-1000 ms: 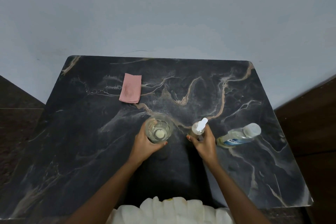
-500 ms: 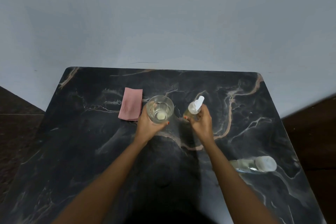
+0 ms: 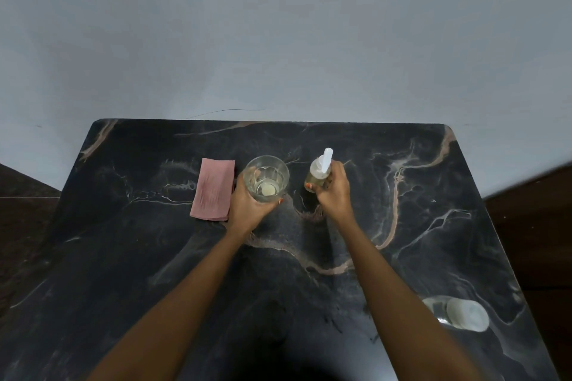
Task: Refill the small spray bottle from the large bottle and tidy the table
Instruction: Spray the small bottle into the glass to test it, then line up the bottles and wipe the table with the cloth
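My left hand [image 3: 247, 206] grips a clear drinking glass [image 3: 266, 178] with a little liquid and a pale round thing at its bottom. The small spray bottle [image 3: 318, 172], clear with a white nozzle and yellowish liquid, is held in my right hand [image 3: 332, 189]. Both stand side by side at the far middle of the black marble table [image 3: 154, 257]. I cannot tell whether they touch the tabletop. The large clear bottle [image 3: 458, 312] with a white cap stands at the near right, apart from both hands.
A folded pink cloth [image 3: 213, 189] lies flat just left of the glass. A plain grey wall [image 3: 278, 40] rises right behind the table's far edge. Dark floor shows past the table on both sides.
Both hands carried the glass and the small spray bottle from the table's middle toward its far edge, beside the pink cloth. The large bottle stayed put and now sits near me.
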